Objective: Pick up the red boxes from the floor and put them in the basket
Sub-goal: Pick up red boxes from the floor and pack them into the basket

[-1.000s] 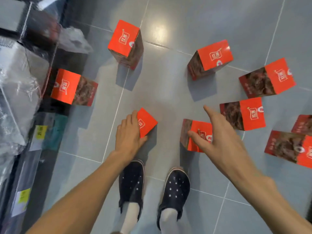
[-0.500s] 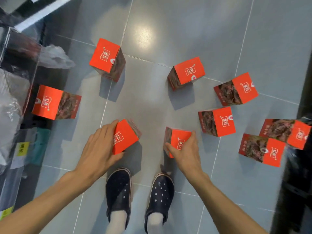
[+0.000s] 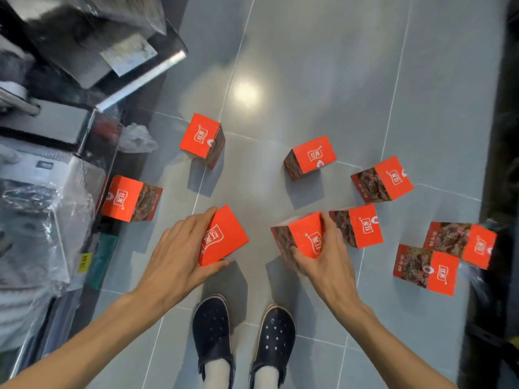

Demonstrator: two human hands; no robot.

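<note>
Red boxes (image 3: 224, 237) (image 3: 304, 237) gripped, one in each of both hands (image 3: 179, 254) (image 3: 328, 262)

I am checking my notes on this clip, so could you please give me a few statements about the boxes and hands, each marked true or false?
1. Each hand grips a red box. True: the left hand holds one box, the right hand another.
2. Seven more red boxes stand on the floor. True.
3. The basket stands between the shoes. False: no basket can be made out, and bare floor lies between the shoes.
4. The person is barefoot. False: dark shoes are on both feet.
5. The right hand is open. False: its fingers curl round a box.
</note>
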